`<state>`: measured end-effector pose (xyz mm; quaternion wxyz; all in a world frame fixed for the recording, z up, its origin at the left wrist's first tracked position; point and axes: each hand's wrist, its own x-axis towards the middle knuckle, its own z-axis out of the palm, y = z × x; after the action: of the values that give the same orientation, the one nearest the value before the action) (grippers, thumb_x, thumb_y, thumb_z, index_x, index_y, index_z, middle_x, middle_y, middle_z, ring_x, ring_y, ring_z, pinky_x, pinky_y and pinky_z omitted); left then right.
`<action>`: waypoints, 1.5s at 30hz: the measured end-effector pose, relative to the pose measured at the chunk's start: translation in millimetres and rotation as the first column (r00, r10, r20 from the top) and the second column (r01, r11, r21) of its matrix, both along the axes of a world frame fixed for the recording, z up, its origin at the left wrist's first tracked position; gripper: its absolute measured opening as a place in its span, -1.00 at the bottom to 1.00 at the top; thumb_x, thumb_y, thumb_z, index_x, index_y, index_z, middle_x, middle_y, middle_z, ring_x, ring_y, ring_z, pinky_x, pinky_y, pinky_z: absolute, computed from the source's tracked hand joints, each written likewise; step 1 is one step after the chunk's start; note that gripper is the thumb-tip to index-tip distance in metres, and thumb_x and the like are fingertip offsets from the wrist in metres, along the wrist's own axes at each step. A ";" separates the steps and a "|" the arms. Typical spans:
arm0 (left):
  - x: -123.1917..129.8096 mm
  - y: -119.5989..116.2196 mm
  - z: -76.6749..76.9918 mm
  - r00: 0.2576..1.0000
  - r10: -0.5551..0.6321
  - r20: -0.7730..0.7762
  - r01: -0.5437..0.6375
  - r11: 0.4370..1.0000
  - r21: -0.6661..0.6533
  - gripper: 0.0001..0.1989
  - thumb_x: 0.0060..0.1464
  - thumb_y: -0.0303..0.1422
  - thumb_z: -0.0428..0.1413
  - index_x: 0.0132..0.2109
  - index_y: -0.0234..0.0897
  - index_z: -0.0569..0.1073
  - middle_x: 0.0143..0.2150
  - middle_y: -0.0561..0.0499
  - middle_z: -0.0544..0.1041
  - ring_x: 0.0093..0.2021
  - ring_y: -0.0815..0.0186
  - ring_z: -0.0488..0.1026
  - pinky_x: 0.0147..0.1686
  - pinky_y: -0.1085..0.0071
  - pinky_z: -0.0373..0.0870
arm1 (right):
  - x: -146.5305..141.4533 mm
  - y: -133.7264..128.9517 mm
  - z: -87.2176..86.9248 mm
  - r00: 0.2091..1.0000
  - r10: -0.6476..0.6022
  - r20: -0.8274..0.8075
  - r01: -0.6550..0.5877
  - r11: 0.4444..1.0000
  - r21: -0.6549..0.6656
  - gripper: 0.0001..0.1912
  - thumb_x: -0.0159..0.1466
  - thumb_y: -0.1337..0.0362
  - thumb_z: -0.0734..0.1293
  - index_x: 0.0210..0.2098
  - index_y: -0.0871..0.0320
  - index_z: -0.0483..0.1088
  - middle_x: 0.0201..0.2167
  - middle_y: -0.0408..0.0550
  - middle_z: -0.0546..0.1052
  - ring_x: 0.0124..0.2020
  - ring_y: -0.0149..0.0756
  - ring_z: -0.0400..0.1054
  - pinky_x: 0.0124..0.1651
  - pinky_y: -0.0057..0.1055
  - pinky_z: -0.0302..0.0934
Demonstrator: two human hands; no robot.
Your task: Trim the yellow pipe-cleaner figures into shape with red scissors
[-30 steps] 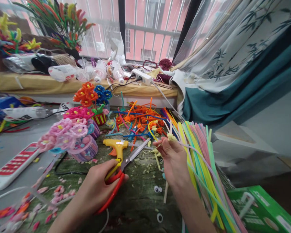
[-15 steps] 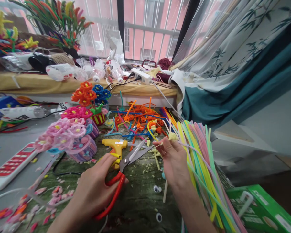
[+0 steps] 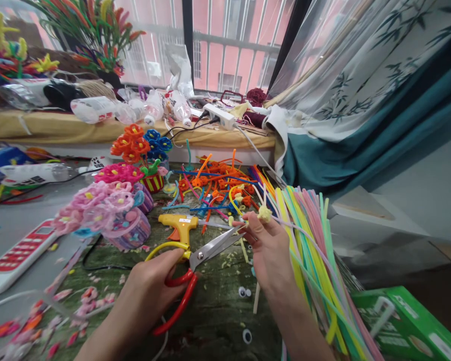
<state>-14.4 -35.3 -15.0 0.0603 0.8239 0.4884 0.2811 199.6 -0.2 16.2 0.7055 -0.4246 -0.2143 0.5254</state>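
Observation:
My left hand is wrapped around the handles of a pair of scissors, one loop red, the other yellow. Its blades are slightly apart, with the tips at the fingers of my right hand. Those fingers pinch a small pale yellow pipe-cleaner piece, a fuzzy ball shape on top; a thin end of it appears to lie near the blade tips. Behind the scissors rests a yellow glue gun. Pale yellow clippings are scattered on the dark green tabletop below.
A bundle of pastel pipe cleaners lies right of my right hand. Orange fuzzy pieces pile at the back. Pink fuzzy flowers stand left, near a red-and-white remote-like device. A green box sits lower right; googly eyes lie in front.
The scissors' blades have closed partway and moved slightly right, their tips now at my right fingers. My right hand stays nearly in place, the yellow piece tilting a little left.

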 end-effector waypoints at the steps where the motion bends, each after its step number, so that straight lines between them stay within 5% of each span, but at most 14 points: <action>1: 0.0 0.0 -0.8 1.000 -0.004 0.008 0.004 1.000 -0.001 -0.89 0.08 -0.34 0.20 -0.31 -0.20 0.40 -0.54 0.21 0.38 -0.60 0.44 0.29 -0.56 0.58 0.21 | 0.0 0.0 0.1 1.000 -0.006 -0.001 0.006 1.000 -0.002 -0.63 -0.20 0.12 0.65 -0.50 0.17 0.54 -0.54 -0.21 0.55 -0.53 -0.38 0.48 -0.36 -0.41 0.37; 15: 2.9 3.4 -2.8 0.997 -0.036 0.068 0.038 0.999 -0.036 -0.81 0.07 -0.33 0.22 -0.42 -0.25 0.37 -0.56 0.18 0.44 -0.59 0.45 0.33 -0.56 0.59 0.20 | 1.1 -0.5 -1.7 1.000 0.006 -0.007 -0.006 1.000 0.015 -0.63 -0.20 0.13 0.66 -0.51 0.18 0.53 -0.59 -0.23 0.54 -0.57 -0.44 0.42 -0.44 -0.48 0.36; 25: 7.4 4.8 3.8 0.996 -0.065 0.054 0.065 0.998 -0.010 -0.73 0.10 -0.30 0.19 -0.48 -0.26 0.33 -0.62 0.24 0.29 -0.63 0.50 0.15 -0.63 0.60 0.08 | 1.6 -1.6 -1.0 1.000 0.021 -0.001 -0.021 0.998 0.054 -0.67 -0.16 0.13 0.65 -0.52 0.17 0.55 -0.58 -0.21 0.54 -0.55 -0.44 0.41 -0.43 -0.48 0.36; 45: 5.4 4.2 3.3 0.997 -0.043 0.066 0.048 0.995 -0.087 -0.79 0.06 -0.38 0.16 -0.48 -0.25 0.33 -0.62 0.23 0.29 -0.62 0.50 0.14 -0.60 0.60 0.08 | 1.1 -1.7 -0.9 0.998 0.036 0.059 -0.039 0.997 0.063 -0.68 -0.11 0.12 0.63 -0.54 0.16 0.52 -0.61 -0.21 0.50 -0.54 -0.40 0.37 -0.40 -0.42 0.34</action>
<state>-9.0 -31.2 -11.7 0.1188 0.8219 0.4793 0.2838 200.7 -1.9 15.2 0.7023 -0.4126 -0.2593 0.5190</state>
